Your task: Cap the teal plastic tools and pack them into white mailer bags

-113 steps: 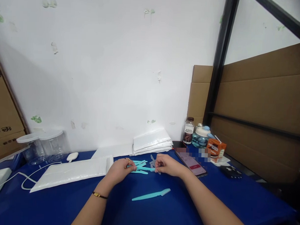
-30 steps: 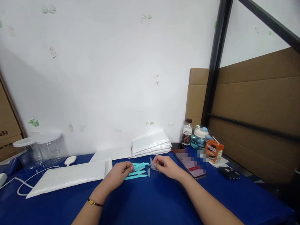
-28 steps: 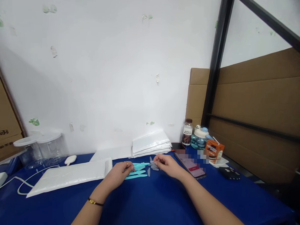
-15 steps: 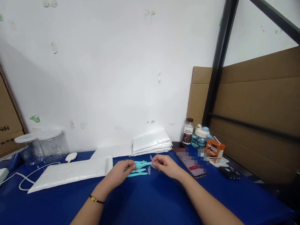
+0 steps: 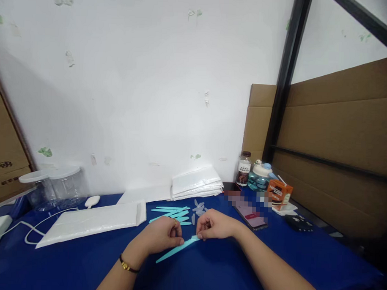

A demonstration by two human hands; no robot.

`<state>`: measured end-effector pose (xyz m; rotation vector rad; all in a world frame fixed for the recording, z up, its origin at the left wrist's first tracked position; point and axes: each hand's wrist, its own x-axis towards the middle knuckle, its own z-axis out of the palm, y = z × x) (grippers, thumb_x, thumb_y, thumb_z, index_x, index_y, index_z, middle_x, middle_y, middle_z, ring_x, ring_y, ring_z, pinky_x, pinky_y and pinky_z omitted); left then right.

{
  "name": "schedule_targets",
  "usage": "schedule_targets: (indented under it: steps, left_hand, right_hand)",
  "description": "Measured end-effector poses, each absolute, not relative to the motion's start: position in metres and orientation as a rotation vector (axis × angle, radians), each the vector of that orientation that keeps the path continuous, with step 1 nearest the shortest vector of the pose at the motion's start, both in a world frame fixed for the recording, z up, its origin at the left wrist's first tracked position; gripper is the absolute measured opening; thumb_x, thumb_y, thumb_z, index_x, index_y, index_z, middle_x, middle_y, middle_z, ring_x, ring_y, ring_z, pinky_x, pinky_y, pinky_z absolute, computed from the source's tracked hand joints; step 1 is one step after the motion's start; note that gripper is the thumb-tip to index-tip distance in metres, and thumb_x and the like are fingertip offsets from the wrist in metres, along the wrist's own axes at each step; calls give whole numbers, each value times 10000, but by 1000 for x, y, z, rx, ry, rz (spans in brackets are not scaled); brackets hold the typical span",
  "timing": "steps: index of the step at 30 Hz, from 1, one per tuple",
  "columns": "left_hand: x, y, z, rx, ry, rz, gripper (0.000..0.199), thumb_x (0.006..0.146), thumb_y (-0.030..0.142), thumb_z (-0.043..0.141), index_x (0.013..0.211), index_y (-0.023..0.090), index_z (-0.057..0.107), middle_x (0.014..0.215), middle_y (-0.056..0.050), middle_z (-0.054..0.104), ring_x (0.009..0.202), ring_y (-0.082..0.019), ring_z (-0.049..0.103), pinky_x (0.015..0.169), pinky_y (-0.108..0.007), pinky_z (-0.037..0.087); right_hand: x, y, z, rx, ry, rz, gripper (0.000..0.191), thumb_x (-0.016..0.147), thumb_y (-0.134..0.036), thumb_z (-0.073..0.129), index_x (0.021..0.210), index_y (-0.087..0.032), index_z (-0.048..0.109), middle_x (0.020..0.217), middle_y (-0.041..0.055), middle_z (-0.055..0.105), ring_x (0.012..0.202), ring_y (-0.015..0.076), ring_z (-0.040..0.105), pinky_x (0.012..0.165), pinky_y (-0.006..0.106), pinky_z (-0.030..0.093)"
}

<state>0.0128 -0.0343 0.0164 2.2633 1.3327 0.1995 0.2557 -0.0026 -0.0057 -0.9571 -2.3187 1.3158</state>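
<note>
A teal eyebrow razor (image 5: 176,251) slants across the front of the blue table, its handle end pointing toward me on the left. Finger and thumb of my right hand (image 5: 216,224) pinch its head end. My left hand (image 5: 161,236) is curled loosely beside the handle, a gap showing between fingers and thumb. Its thumb tip is at the razor's upper edge; whether they touch, I cannot tell. Behind my left hand lies a loose pile of several teal razors (image 5: 170,210). Several small clear caps (image 5: 198,207) are scattered to the right of that pile.
A white padded mailer (image 5: 92,221) lies on the left, with more mailers (image 5: 197,183) stacked against the wall. Clear canisters (image 5: 66,187) and a white cable stand at far left. Toward the right are a phone (image 5: 251,215), a bottle (image 5: 244,170), a jug and an orange carton (image 5: 279,194).
Both hands have come nearer to me, away from the pile and caps. One razor is now apart from the pile, with its head in my right hand's pinch.
</note>
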Motion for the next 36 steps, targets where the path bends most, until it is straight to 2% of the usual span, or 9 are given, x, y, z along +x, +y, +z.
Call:
schedule_targets:
  steps: [6, 10, 12, 17, 20, 24, 36]
  left_hand:
    - [2, -21, 10, 2448, 1742, 310, 157, 715, 285, 558, 855, 244, 615, 841, -4, 619, 762, -164, 558, 627, -243, 363]
    - [2, -18, 6, 2454, 1777, 307, 114, 725, 244, 554, 823, 234, 610, 865, -8, 621, 802, -171, 565, 646, -251, 367]
    - [3, -17, 6, 2445, 1774, 285, 92, 726, 223, 551, 797, 229, 609, 843, -3, 625, 792, -165, 566, 634, -248, 361]
    - [5, -17, 5, 2396, 1763, 262, 74, 718, 201, 544, 750, 227, 606, 775, 7, 633, 736, -154, 558, 578, -237, 325]
    - [6, -17, 4, 2382, 1746, 282, 51, 709, 220, 552, 730, 228, 597, 763, 12, 631, 719, -151, 550, 556, -232, 305]
    - [8, -17, 3, 2349, 1733, 272, 44, 705, 250, 561, 718, 225, 595, 737, 13, 626, 684, -144, 544, 538, -228, 295]
    - [12, -8, -10, 2233, 1484, 333, 109, 696, 275, 565, 737, 193, 623, 686, 10, 625, 640, -125, 553, 550, -206, 343]
  right_hand:
    - [237, 3, -12, -1364, -2212, 500, 239, 790, -366, 537, 702, -163, 627, 652, 19, 596, 587, 120, 514, 515, 212, 328]
    - [221, 6, -17, -1512, -2178, 260, 196, 719, -378, 623, 733, -182, 621, 804, 36, 609, 666, 144, 535, 532, 225, 311]
    - [221, 7, -17, -1466, -2209, 269, 138, 726, -325, 623, 723, -187, 628, 813, 32, 608, 678, 138, 539, 549, 221, 324]
    - [242, 12, -18, -1353, -2256, 562, 46, 681, -217, 657, 658, -180, 642, 684, 6, 627, 612, 124, 554, 523, 199, 348]
    - [252, 11, -19, -1296, -2222, 674, 81, 638, -243, 702, 655, -178, 657, 704, 11, 647, 631, 138, 579, 528, 201, 372]
    - [251, 7, -17, -1306, -2216, 811, 103, 636, -271, 700, 653, -175, 669, 617, 3, 647, 582, 143, 591, 506, 204, 382]
    - [244, 5, -16, -1238, -2219, 830, 134, 620, -298, 721, 661, -173, 696, 613, 8, 645, 569, 136, 582, 494, 197, 386]
